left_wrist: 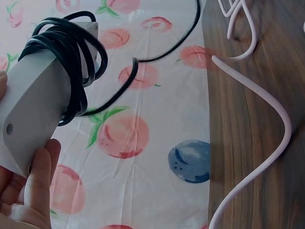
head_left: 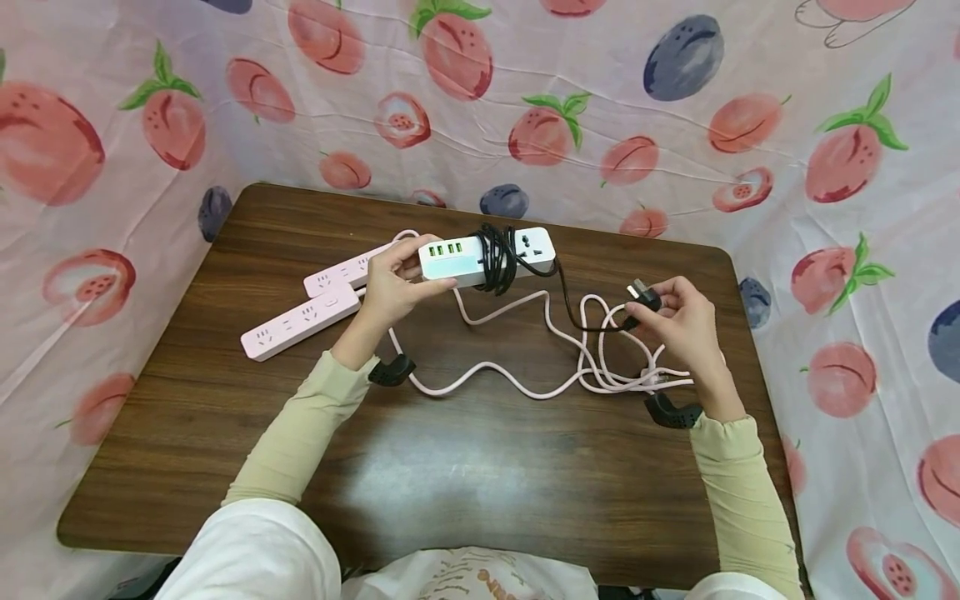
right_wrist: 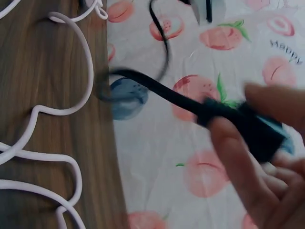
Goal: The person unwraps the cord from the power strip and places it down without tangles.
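Note:
My left hand point(head_left: 393, 283) grips one end of a white power strip point(head_left: 453, 265), lifted above the table. USB ports with green insides line that end, and a socket shows at the other. A black cord point(head_left: 498, 260) is wound in several turns around the strip's middle. From there a free length runs right to a black plug point(head_left: 647, 297). My right hand point(head_left: 688, 327) pinches this plug between thumb and fingers, with its metal prongs facing up and left. In the right wrist view the plug point(right_wrist: 252, 131) is blurred.
Two pink power strips lie on the brown table point(head_left: 450, 483) at the left, the nearer one point(head_left: 300, 323) overlapping the farther point(head_left: 337, 273). Their pink cords point(head_left: 517, 385) curve rightward into loose loops below my right hand. Fruit-print cloth point(head_left: 555, 75) hangs behind and beside the table.

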`<state>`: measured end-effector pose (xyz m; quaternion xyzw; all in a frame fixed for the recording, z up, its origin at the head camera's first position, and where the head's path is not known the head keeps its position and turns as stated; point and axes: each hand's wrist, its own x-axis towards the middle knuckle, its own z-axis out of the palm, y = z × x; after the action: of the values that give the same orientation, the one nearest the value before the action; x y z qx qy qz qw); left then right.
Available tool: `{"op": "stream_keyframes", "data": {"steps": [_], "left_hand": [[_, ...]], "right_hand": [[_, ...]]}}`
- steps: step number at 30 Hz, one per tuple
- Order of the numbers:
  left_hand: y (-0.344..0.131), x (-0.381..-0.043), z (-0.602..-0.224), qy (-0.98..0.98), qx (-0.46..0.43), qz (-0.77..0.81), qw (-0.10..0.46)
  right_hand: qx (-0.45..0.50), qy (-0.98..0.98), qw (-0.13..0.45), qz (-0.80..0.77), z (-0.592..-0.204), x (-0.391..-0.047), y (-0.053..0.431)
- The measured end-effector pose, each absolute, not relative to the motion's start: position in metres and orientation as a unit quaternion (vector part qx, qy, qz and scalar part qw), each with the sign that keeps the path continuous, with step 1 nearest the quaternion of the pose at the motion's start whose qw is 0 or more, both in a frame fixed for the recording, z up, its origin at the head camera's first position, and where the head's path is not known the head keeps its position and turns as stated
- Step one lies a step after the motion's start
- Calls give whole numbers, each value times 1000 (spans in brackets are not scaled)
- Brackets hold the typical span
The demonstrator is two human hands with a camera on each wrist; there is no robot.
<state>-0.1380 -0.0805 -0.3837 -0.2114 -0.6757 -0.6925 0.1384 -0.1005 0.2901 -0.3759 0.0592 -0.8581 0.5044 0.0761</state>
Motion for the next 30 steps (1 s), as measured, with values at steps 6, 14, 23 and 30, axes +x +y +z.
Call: {"op": "stream_keyframes", "data": {"steps": [6, 14, 23, 30], "left_hand": [[-85, -143, -394, -671, -205, -701, 125], [-92, -148, -406, -676, -201, -698, 123], [-97, -152, -410, -657, -197, -715, 136], [-102, -156, -406, -654, -186, -715, 161]], "right_hand": [[5, -727, 238, 644, -377, -120, 290], [67, -522, 367, 767, -355, -122, 296], [148, -406, 333, 838, -348, -93, 313], [141, -508, 309, 792, -363, -76, 335]]}}
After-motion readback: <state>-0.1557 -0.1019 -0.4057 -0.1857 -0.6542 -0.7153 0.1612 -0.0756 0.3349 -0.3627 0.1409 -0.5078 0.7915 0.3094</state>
